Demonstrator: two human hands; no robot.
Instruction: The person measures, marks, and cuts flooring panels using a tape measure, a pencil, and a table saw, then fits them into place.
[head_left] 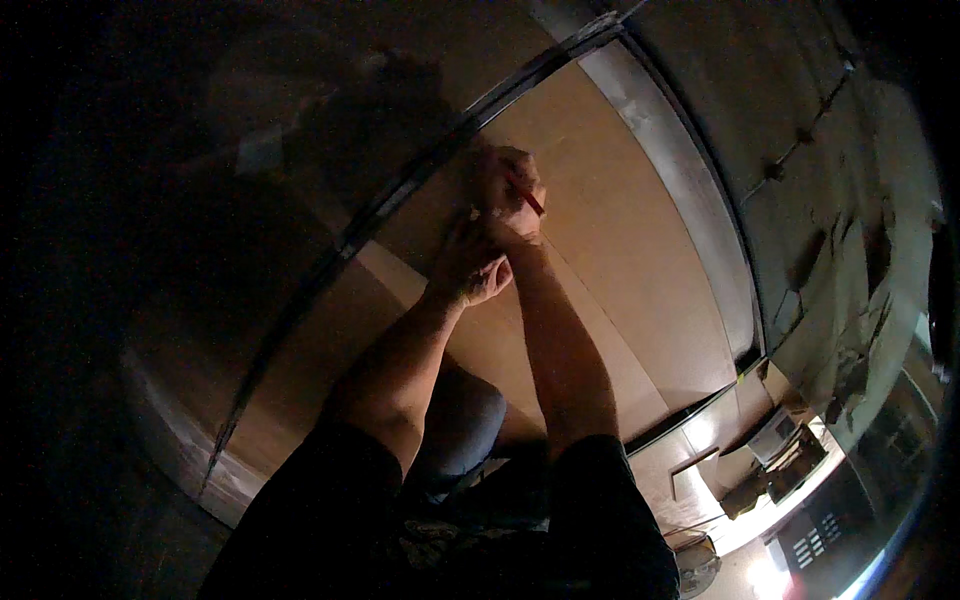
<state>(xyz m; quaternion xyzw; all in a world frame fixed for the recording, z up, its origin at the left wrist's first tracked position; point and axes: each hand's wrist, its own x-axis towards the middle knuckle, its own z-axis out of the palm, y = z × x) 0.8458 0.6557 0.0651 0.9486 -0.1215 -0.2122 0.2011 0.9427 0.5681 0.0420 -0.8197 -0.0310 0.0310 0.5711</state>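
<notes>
My right hand (515, 190) is closed around a slim red pencil (526, 194), whose upper end sticks out over the knuckles. Its tip is hidden beneath the hand. Under both hands lies a broad tan board (640, 270), crossed by thin straight lines. My left hand (473, 265) rests on the board just below and left of the right wrist. Shadow covers most of its fingers, so whether they hold anything is unclear. A dark strip (415, 165) runs along the board's far left edge, a little beyond my hands.
Greyish bands (650, 115) border the board on the far right. Crumpled pale sheeting (870, 310) hangs at the right. At the lower right is a brightly lit floor area (700, 470) with a box of items (790, 465). My bent knee (460, 425) is close below my arms. Deep shadow fills the left.
</notes>
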